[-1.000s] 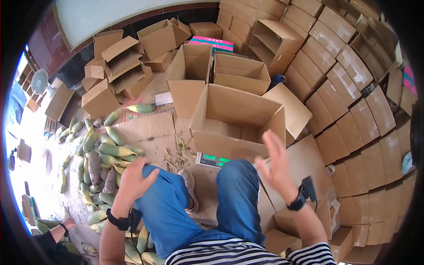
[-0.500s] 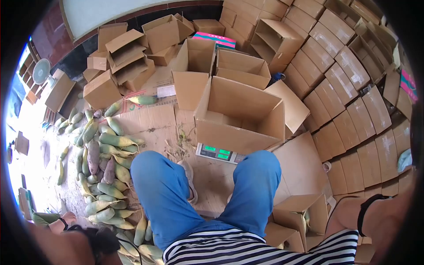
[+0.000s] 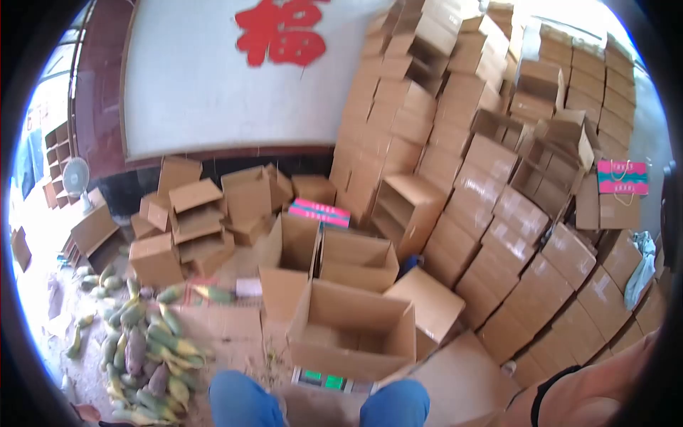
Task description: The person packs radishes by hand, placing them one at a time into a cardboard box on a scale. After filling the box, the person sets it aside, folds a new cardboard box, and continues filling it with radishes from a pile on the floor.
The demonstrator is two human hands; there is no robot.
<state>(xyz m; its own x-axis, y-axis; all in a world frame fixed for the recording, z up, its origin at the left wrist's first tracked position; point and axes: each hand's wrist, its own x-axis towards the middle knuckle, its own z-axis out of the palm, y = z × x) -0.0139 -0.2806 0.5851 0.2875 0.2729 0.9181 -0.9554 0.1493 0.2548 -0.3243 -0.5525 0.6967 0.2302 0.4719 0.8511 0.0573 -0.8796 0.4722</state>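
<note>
Neither of my hands shows in the head view. At the lower right edge a bare arm with a black band (image 3: 551, 398) reaches down out of the frame. Between and beyond my blue-clad knees, an open cardboard box (image 3: 352, 359) rests on a scale (image 3: 324, 379) with lit green displays. Two more open boxes (image 3: 359, 274) stand just behind it. A heap of green and whitish radishes (image 3: 171, 345), with a few purple ones (image 3: 135, 351), lies on the floor at the left.
Stacks of closed cartons (image 3: 537, 281) rise along the right side. Empty open boxes (image 3: 196, 213) are piled at the back left. A fan (image 3: 76, 176) stands at the far left. A pink and teal box (image 3: 320, 212) lies behind the open boxes.
The view has tilted upward, bringing the wall and tall carton stacks into sight. My knees have moved down in the frame, and the striped shirt and the box at lower right have left it.
</note>
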